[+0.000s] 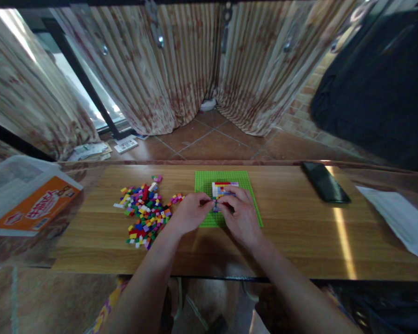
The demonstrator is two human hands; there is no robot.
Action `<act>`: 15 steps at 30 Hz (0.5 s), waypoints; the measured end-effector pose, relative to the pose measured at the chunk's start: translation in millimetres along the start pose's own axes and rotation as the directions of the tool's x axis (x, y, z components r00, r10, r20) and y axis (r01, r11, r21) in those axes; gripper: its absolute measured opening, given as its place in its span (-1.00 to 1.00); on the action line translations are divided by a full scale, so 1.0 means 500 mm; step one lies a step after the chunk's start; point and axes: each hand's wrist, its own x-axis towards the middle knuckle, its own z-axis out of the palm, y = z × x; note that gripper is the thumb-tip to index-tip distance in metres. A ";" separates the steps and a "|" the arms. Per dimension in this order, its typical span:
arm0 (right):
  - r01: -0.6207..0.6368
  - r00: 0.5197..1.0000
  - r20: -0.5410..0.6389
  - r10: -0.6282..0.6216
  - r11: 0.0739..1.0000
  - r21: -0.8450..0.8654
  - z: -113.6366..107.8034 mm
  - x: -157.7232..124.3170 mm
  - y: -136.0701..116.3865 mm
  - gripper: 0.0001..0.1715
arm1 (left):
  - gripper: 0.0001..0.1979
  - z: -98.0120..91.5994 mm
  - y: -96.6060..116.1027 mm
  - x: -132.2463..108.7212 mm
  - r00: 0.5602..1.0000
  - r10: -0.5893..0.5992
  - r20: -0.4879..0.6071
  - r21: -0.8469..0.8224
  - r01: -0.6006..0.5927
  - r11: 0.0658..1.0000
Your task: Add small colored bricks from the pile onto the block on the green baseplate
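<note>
A green studded baseplate (202, 178) lies on the wooden table, with a patch of white, red, yellow and blue toy bricks (220, 184) built on it. Over its left part, my left hand (191, 211) is closed, thumb and index finger pinched at the left side of the patch. From the right, my right hand (244, 218) reaches over the bricks and partly covers them; its thumb and index finger are also pinched. The fingertips of both hands almost meet at a tiny dark spot. What they hold is too small to name.
Left of the baseplate is a heap of loose colourful bricks (146, 208). A clear plastic box with an orange label (38, 204) stands at the far left. A black phone (325, 183) and white paper (400, 218) lie on the right. Curtains (181, 69) hang beyond the table.
</note>
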 end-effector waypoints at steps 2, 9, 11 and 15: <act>0.001 1.000 -0.014 -0.001 1.000 0.014 0.001 -0.001 0.003 -0.88 | -0.75 0.004 -0.001 0.002 1.000 -0.016 -0.014 -0.012 0.016 1.000; 0.121 0.993 0.014 -0.121 0.991 -0.064 -0.003 -0.011 0.008 -0.83 | -0.74 0.012 -0.010 0.003 0.997 -0.067 -0.037 -0.071 0.064 0.995; 0.149 0.988 0.050 -0.143 0.981 -0.122 -0.008 -0.013 0.004 -0.81 | -0.75 0.014 -0.011 0.004 0.996 -0.082 -0.043 -0.088 0.078 0.993; 0.179 0.981 0.115 -0.155 0.955 -0.237 -0.019 -0.016 -0.009 -0.78 | -0.78 0.018 -0.007 0.004 0.992 -0.110 -0.067 -0.127 0.101 0.987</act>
